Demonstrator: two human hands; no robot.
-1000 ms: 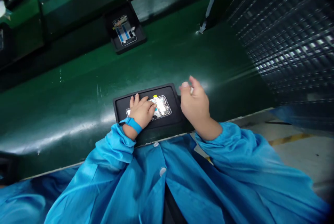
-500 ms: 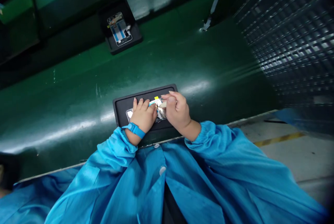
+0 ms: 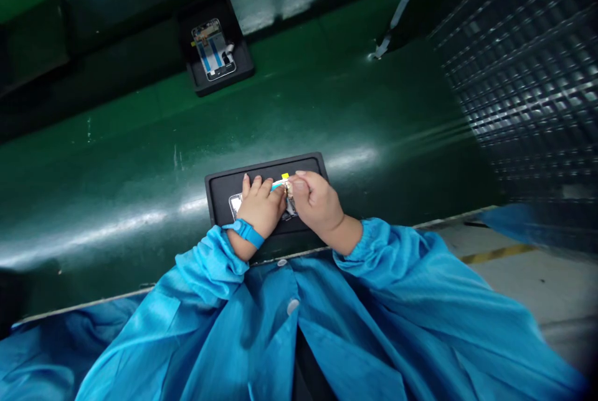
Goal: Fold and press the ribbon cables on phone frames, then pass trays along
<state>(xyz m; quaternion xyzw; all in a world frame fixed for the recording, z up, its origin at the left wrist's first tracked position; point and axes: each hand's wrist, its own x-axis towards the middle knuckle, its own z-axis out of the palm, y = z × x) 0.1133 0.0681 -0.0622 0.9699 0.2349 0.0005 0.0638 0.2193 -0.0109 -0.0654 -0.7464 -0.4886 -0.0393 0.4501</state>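
Observation:
A phone screen assembly [image 3: 235,202] with bare inner parts lies in a black tray [image 3: 219,214] close to my body. My left hand [image 3: 261,207] rests flat across its middle, fingers spread, covering much of it. At the right end of the assembly my right hand [image 3: 321,205] is closed in a pinch, fingertips near a shiny flex part. Something small and pale shows at those fingertips; its kind is hidden. A yellow tab [image 3: 284,176] sticks out at the assembly's far edge. A blue strap [image 3: 245,231] circles my left wrist.
Farther back, a second black tray [image 3: 243,66] holds another opened phone assembly [image 3: 215,51]. The green bench [image 3: 140,170] runs across the view. A pale post or cable [image 3: 404,5] rises at the back right, and a dark ribbed rack [image 3: 523,77] stands at the right.
My right fingertips have closed in and cover more of the pale pointed thing that showed between them. My left hand keeps its place on the assembly. The view has shifted slightly.

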